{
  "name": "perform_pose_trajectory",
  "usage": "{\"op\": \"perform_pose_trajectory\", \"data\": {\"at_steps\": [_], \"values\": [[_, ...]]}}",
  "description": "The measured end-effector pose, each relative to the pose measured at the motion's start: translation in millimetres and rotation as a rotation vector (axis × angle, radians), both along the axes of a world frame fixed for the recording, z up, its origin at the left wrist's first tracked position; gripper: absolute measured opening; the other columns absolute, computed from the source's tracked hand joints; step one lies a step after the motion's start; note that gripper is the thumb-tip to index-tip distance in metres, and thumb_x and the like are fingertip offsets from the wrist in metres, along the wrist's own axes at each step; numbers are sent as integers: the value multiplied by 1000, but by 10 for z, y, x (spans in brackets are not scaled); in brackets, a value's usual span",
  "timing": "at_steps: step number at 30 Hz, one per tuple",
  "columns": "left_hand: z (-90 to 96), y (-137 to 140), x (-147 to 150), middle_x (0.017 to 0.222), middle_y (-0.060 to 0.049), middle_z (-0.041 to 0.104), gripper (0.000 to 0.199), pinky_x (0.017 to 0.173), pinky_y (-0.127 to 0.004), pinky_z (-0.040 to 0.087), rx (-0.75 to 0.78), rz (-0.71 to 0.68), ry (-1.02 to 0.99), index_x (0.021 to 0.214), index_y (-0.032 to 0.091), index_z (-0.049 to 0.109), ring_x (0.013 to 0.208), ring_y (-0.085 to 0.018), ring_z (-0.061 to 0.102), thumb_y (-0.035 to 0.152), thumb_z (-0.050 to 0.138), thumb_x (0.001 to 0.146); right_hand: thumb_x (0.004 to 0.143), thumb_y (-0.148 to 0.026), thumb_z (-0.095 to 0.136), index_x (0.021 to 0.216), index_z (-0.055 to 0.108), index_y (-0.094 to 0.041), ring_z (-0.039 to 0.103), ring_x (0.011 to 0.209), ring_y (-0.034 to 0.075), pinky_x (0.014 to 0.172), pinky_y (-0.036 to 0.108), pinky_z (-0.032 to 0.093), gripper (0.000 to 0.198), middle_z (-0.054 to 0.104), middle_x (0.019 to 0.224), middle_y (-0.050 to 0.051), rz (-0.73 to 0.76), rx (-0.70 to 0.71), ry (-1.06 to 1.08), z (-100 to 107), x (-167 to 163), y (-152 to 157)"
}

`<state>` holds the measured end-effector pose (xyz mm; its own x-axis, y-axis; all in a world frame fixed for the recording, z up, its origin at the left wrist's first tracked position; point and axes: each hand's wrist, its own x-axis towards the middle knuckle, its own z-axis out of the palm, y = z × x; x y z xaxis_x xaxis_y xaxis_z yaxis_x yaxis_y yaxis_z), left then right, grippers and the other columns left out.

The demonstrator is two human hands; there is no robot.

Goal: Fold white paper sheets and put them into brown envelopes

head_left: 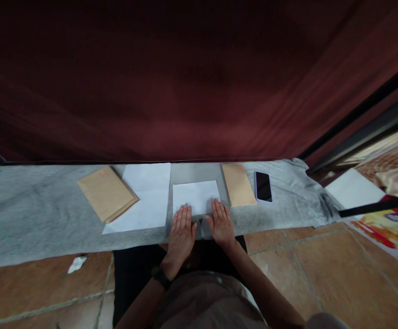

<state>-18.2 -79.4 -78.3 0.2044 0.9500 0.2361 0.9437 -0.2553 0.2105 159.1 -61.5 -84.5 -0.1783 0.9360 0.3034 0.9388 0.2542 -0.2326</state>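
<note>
A white sheet of paper (195,195), which looks folded, lies on the grey cloth in front of me. My left hand (181,230) rests flat on its near left corner, fingers stretched out. On the near right corner lies my right hand (221,224), also flat, with the thumb pointing inward. To the left are larger white sheets (147,196), partly covered by a stack of brown envelopes (106,193). Just right of my right hand is a single brown envelope (239,184).
A phone (263,186) with a dark screen lies right of the single envelope. The narrow table has a grey cloth (48,210) and ends at a dark red curtain (199,91). At the far right stand dark bars and a colourful box (390,228). A white scrap (77,264) lies on the tiled floor.
</note>
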Motion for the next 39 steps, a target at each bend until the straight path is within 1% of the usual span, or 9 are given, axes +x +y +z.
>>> {"op": "perform_pose_trajectory", "data": {"at_steps": [4,10,15,17,21,26,32,36,39], "values": [[11,-34,102,161,-15,39,57,125,-47,28,-35,-118,35,156,8,34,153,-24,28,23,31,101,106,-38,39,156,38,-14,40,147,24,121,45,33,56,47,156,12,171,-12,22,21,-113,-125],[-48,-138,-82,160,-20,37,59,123,-49,31,-39,-50,37,153,4,38,153,-28,28,34,31,103,107,-40,37,156,35,-9,39,148,27,121,48,33,59,40,159,16,75,-32,-13,-15,91,-244],[-3,-146,-170,160,-20,38,59,124,-53,27,-25,-7,12,154,4,37,153,-30,28,33,31,103,107,-38,36,156,36,-7,36,149,30,120,51,33,58,41,158,19,-3,-54,1,7,213,-268],[38,-49,-104,160,-19,38,59,125,-52,27,-22,-28,3,155,5,35,153,-29,27,31,30,103,107,-37,35,156,36,-8,35,150,29,120,52,34,57,42,158,18,7,-57,31,55,175,-187],[83,317,102,161,-18,36,57,125,-48,27,-39,-115,-2,155,4,34,154,-25,26,24,29,102,107,-35,32,156,37,-13,33,151,24,120,47,36,54,40,160,12,138,-89,85,182,4,156],[16,750,179,161,-20,37,58,124,-51,27,-78,-172,36,155,4,35,154,-26,25,17,29,98,108,-33,31,152,44,-13,36,149,21,123,45,32,50,45,157,12,199,-97,78,188,-178,589],[-90,863,-28,160,-19,39,58,123,-51,29,-19,-79,14,155,6,36,152,-27,30,28,29,101,107,-36,37,152,45,-16,39,148,25,121,48,32,50,43,158,13,83,-42,23,11,-82,760],[-104,854,-107,159,-20,40,58,122,-52,30,27,1,4,153,5,39,151,-29,33,29,29,102,107,-37,38,152,44,-10,40,147,29,119,51,33,53,42,157,19,-44,-21,20,-23,-39,795],[-68,887,-59,157,-22,42,58,121,-53,31,27,24,18,150,2,43,151,-32,32,29,30,101,107,-37,39,150,45,-5,40,146,31,120,52,32,54,43,156,22,-95,-26,27,-1,-129,846]]}}
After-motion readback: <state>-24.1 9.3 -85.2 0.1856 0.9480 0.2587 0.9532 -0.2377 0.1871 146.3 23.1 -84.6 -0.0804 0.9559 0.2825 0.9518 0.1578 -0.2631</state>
